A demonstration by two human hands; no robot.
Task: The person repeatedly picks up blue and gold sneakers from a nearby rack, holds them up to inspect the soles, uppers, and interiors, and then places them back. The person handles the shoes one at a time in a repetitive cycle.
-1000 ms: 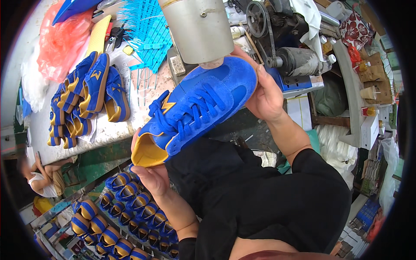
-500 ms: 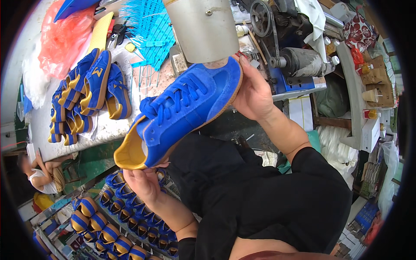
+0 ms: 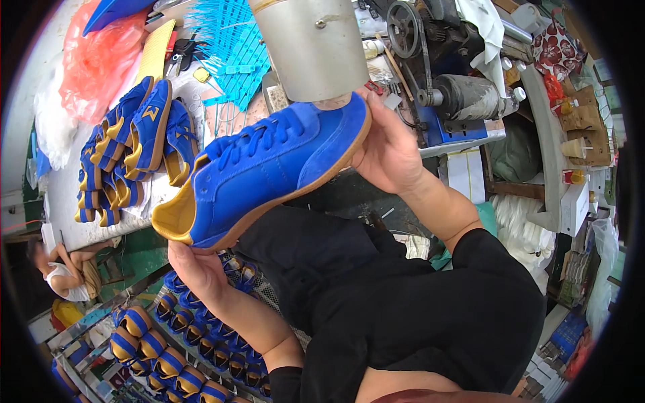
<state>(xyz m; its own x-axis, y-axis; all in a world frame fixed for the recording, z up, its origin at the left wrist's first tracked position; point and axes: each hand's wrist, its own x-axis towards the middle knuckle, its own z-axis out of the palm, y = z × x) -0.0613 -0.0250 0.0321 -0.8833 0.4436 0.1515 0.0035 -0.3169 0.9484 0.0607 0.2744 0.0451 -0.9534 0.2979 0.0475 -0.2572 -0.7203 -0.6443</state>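
Observation:
I hold a blue suede shoe (image 3: 269, 171) with blue laces, a yellow lining and a tan sole between both hands, in the middle of the head view. My left hand (image 3: 195, 269) grips its heel from below. My right hand (image 3: 390, 151) holds the toe end, which sits right under a grey metal cylinder (image 3: 312, 47) of a machine. The shoe is rolled so its side and sole edge face me.
A pile of blue and yellow shoes (image 3: 131, 148) lies on the white table at left. More such shoes (image 3: 168, 342) fill a rack below. A blue plastic grid (image 3: 232, 47), an orange bag (image 3: 97, 57) and a motor with a pulley (image 3: 450, 87) stand behind. Another person (image 3: 64, 275) sits at far left.
The shoe has been rolled from laces-up toward its side, showing the tan sole edge. Its heel has dropped lower left while the toe stays under the cylinder.

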